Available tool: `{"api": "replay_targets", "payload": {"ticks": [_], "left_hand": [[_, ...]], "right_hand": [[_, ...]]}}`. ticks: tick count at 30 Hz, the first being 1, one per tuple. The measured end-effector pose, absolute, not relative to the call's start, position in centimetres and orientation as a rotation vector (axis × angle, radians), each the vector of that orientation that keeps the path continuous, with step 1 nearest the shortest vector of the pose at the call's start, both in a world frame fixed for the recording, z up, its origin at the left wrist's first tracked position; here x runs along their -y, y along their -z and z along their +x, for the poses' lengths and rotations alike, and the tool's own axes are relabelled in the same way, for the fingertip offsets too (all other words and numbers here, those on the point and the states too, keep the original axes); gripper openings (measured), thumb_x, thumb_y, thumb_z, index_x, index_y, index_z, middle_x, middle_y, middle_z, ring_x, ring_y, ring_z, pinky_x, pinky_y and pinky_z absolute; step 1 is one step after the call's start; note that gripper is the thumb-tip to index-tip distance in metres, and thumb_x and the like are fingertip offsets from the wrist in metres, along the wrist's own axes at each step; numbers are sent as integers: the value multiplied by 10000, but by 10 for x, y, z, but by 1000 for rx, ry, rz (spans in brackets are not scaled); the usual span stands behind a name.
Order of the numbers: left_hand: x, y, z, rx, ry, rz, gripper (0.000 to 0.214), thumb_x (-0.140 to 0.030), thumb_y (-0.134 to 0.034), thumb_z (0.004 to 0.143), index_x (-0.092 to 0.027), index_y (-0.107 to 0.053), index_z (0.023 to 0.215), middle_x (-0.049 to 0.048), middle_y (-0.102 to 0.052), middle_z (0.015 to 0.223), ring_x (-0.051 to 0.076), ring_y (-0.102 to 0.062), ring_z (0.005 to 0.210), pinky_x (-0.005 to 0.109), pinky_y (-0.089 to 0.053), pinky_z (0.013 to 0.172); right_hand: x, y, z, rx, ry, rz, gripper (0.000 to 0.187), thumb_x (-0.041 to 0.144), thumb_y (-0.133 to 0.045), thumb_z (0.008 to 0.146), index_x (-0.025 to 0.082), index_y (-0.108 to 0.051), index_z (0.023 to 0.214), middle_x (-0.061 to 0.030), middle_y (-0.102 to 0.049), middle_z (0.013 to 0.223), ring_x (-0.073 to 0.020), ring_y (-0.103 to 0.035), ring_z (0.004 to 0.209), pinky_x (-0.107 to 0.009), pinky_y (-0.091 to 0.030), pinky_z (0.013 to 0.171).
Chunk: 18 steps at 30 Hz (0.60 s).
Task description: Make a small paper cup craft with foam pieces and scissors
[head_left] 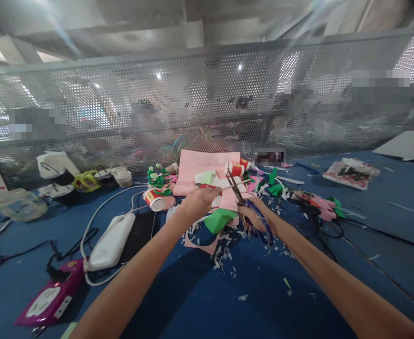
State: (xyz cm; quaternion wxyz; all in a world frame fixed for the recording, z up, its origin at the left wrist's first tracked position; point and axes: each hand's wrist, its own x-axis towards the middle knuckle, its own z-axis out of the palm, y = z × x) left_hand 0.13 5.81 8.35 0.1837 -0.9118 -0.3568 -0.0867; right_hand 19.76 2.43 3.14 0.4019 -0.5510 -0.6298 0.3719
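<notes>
My left hand (200, 202) is closed on one end of a thin pale stick (238, 184) that points to the right. In my right hand (254, 214) is a pair of scissors (242, 201) with dark blue handles. Its blades point up and are parted, and they cross the stick; whether they touch it I cannot make out. Under my hands lie pink paper (202, 243), a folded piece of green paper (220, 220) and many small white scraps (224, 252). A red paper cup (233, 168) lies just behind the blades.
Left of my hands, green paper flowers (157, 178) stand at a tipped red cup (154, 199). Nearer lie a black phone (139, 238), a white power bank (111, 242) and a magenta power strip (53, 296) with cables. A perforated metal screen (207, 103) rises behind the blue table.
</notes>
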Motion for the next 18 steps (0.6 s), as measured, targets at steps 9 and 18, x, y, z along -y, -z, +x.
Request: {"api": "replay_targets", "payload": {"ticks": [9,18], "left_hand": [[-57,-80,2,963,343,-2601,433,-35,-379,837,-148,-478,1243,99,-670,1015,195,-633,915,295,-503,760],[-37,-77,11,1030,333,-2519,462,-22,-412,814,-125,-441,1263,107,-658,1040,191,-644,889,296,-519,744]], "right_hand": [[-14,-31,195,1568,-877,-1365,129,205,-486,694,191,-456,570,33,-494,414,-100,-480,334,-191,-379,358],[-4,-29,185,1593,-602,-1411,127,197,-484,699,209,-450,577,-5,-516,442,-144,-520,417,-232,-379,428]]}}
